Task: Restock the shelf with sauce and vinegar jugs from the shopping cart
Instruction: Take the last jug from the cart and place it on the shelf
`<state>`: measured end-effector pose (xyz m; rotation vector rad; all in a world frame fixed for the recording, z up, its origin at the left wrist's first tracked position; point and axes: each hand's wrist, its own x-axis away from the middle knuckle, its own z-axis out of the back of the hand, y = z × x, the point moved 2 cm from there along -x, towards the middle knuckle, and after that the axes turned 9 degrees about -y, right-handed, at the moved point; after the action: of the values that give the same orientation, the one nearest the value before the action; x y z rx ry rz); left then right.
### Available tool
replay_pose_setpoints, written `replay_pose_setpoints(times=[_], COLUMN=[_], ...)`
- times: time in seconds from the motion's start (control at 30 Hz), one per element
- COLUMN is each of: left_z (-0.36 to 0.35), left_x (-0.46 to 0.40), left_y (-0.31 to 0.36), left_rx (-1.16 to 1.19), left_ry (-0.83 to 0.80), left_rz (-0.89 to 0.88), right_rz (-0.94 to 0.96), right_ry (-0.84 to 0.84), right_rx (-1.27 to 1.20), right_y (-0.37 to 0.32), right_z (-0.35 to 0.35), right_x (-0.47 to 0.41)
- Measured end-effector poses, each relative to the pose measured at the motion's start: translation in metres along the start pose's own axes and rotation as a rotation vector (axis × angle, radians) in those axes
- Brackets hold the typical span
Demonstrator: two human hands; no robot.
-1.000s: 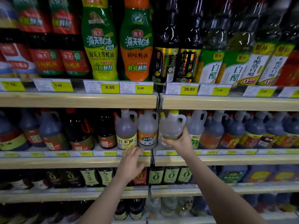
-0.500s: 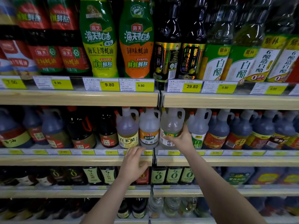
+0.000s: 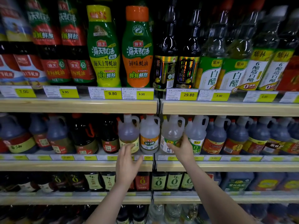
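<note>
A clear vinegar jug with a yellow cap and green-white label (image 3: 172, 133) stands on the second shelf (image 3: 226, 165), just right of the shelf divider. My right hand (image 3: 183, 148) grips its lower front. My left hand (image 3: 127, 160) hovers open in front of the shelf edge, its fingertips at the label of a clear jug with a yellowish label (image 3: 128, 133). Between the two stands a clear jug with an orange label (image 3: 149, 135). The shopping cart is out of view.
Dark sauce jugs (image 3: 242, 136) fill the second shelf on both sides. Oyster sauce bottles (image 3: 137, 47) and tall vinegar bottles stand on the top shelf (image 3: 77, 105). Smaller dark bottles (image 3: 174, 181) line the shelf below. Yellow price tags run along every edge.
The yellow-capped jug has gone from tilted to upright on the shelf and slid back among the row. My left hand has risen slightly toward the yellowish-label jug. The camera has moved closer.
</note>
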<state>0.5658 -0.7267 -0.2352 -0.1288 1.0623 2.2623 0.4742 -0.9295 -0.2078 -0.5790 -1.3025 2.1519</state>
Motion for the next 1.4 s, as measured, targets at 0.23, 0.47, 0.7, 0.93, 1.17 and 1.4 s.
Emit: replay_pose_setpoints(times=[0.23, 0.47, 0.7, 0.93, 1.17, 1.4], left_z=[-0.001, -0.010, -0.009, -0.009, -0.015, -0.019], left_x=[-0.015, -0.015, -0.012, -0.028, -0.032, -0.029], left_y=[-0.006, -0.008, -0.014, -0.022, -0.034, -0.036], left_rx=[0.064, 0.047, -0.058, -0.059, -0.088, -0.088], left_ry=[0.181, 0.181, 0.154, 0.176, 0.190, 0.213], left_rz=[0.206, 0.257, 0.334, 0.346, 0.298, 0.252], right_rz=[-0.071, -0.043, 0.038, 0.310, 0.132, 0.162], right_ry=[0.245, 0.281, 0.219, 0.028, 0.095, 0.173], right_rx=[0.052, 0.118, 0.219, 0.402, 0.605, 0.793], right_y=[-0.009, 0.005, -0.006, -0.056, -0.066, -0.067], right_z=[-0.023, -0.025, -0.016, -0.065, -0.089, -0.087], right_x=[0.005, 0.001, 0.022, 0.020, -0.014, -0.017])
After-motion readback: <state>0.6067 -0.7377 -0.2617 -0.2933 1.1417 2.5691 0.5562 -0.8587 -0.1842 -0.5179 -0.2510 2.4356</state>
